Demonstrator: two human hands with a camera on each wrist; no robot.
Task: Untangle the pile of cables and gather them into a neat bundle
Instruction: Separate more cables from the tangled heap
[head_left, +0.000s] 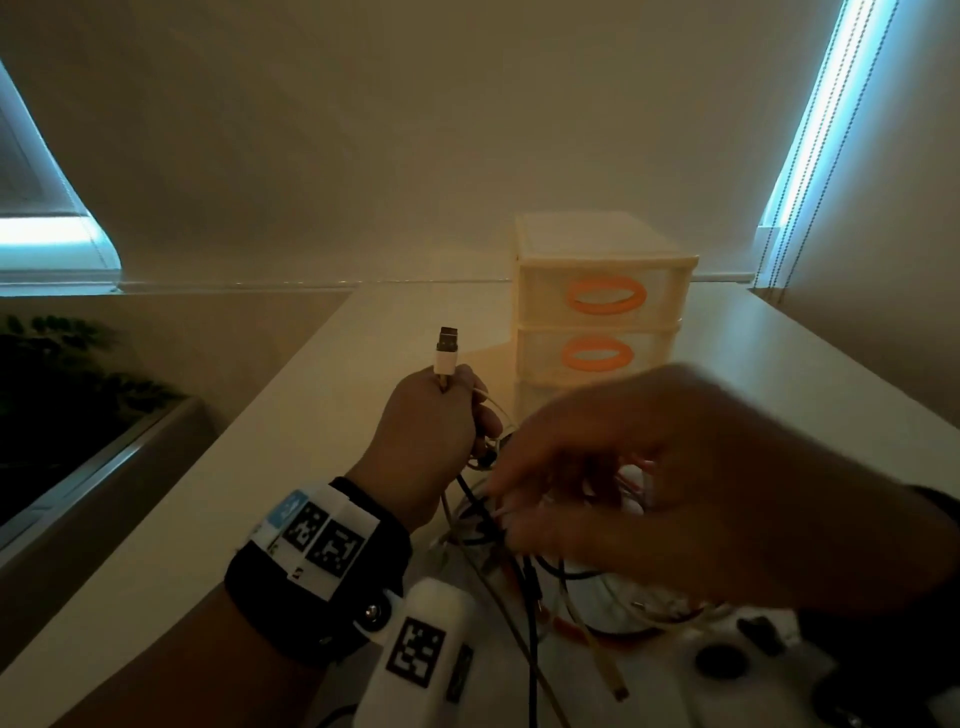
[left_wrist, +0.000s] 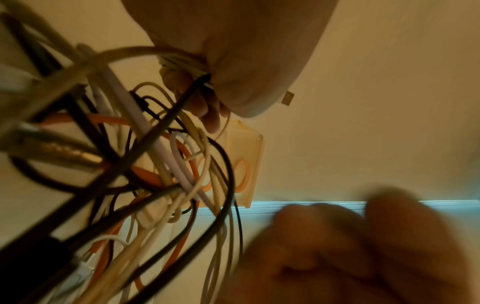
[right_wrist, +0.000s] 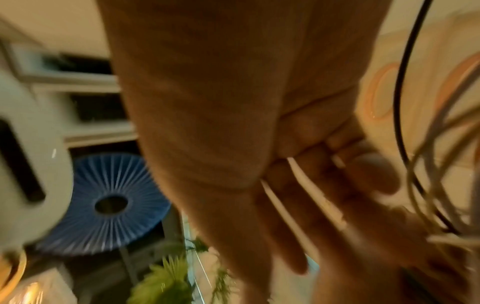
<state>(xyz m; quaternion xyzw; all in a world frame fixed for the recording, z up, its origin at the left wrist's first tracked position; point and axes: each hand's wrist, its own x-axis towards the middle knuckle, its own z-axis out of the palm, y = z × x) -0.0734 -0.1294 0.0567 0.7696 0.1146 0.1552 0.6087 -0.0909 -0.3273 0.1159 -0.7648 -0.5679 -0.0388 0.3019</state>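
Observation:
My left hand (head_left: 436, 431) is raised above the table and grips several cables in its fist. A white USB plug (head_left: 448, 348) sticks up from the top of the fist and also shows in the left wrist view as the USB plug (left_wrist: 288, 98). From the left hand (left_wrist: 233, 61) a tangle of black, white, beige and orange cables (left_wrist: 155, 164) hangs down to the cable pile (head_left: 519, 571). My right hand (head_left: 623, 467) is blurred, with its fingertips in the tangle just right of the left hand. On the right hand (right_wrist: 233, 102), thin white cable strands (right_wrist: 298, 174) run along the fingers under the thumb.
A cream drawer unit (head_left: 597, 312) with orange handles stands on the white table (head_left: 337, 415) just behind my hands. A planter with dark leaves (head_left: 52, 389) sits beyond the table's left edge. A white device (head_left: 415, 649) lies at the front edge.

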